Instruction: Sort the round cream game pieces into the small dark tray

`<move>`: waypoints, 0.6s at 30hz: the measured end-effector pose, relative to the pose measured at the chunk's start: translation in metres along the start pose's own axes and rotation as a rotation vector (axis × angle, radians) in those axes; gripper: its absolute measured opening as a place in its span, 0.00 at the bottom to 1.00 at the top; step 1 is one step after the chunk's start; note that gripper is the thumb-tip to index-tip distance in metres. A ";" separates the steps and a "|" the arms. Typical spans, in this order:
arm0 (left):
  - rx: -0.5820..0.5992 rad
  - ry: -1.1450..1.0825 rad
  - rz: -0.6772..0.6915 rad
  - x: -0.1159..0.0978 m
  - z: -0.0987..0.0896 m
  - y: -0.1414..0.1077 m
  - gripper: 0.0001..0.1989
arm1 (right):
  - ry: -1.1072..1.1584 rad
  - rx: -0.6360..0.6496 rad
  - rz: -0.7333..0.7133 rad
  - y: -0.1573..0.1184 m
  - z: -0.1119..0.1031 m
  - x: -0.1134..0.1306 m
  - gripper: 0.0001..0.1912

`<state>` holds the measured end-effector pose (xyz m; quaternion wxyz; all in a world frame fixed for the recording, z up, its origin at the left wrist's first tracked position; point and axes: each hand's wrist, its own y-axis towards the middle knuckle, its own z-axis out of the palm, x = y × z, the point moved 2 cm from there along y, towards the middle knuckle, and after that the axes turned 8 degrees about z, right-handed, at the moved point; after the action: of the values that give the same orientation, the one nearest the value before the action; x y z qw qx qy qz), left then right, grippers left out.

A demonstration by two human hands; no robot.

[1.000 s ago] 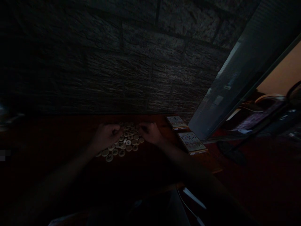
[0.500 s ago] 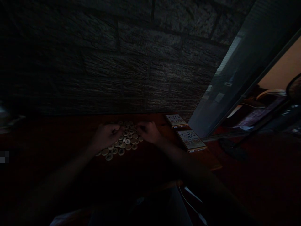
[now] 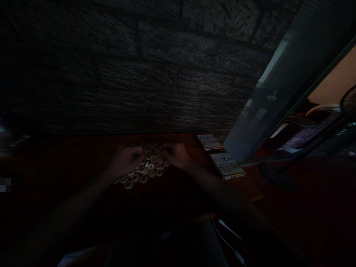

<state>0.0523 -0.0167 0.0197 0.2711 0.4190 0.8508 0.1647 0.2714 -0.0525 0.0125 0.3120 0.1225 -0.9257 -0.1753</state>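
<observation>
Round, pale xiangqi pieces [image 3: 151, 166] lie in a loose heap on a dark wooden table [image 3: 172, 200]. Some of them show dark characters, while others look plain. My left hand [image 3: 127, 160] is at the heap's left side, its fingers curled in. On the opposite side, my right hand [image 3: 177, 155] has its fingers bent toward the pieces. Dim light and the hands themselves hide the fingertips, so anything between them cannot be made out.
Two flat printed boxes [image 3: 226, 164] lie at the table's right end. A stone-block wall [image 3: 155, 81] rises behind the table. To the right are a glossy door frame [image 3: 250, 115] and a standing fan [image 3: 278, 176]. A white cable [image 3: 226, 243] hangs below the front edge.
The view has shifted very slightly. Both hands stay in nearly the same places by the heap, and the pieces show no clear movement.
</observation>
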 end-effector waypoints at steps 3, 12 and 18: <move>0.000 0.000 0.015 -0.001 0.001 -0.001 0.21 | -0.048 -0.012 0.026 0.000 -0.009 0.004 0.11; 0.044 -0.027 0.080 -0.009 0.002 -0.002 0.15 | -0.277 -0.106 0.225 -0.043 -0.098 -0.016 0.16; 0.075 -0.025 0.090 -0.013 0.003 -0.002 0.16 | -0.676 -0.110 0.649 -0.135 -0.147 -0.083 0.43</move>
<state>0.0595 -0.0284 0.0211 0.2581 0.4685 0.8333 0.1393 0.4431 -0.1837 0.0229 0.0381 -0.2541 -0.9551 -0.1477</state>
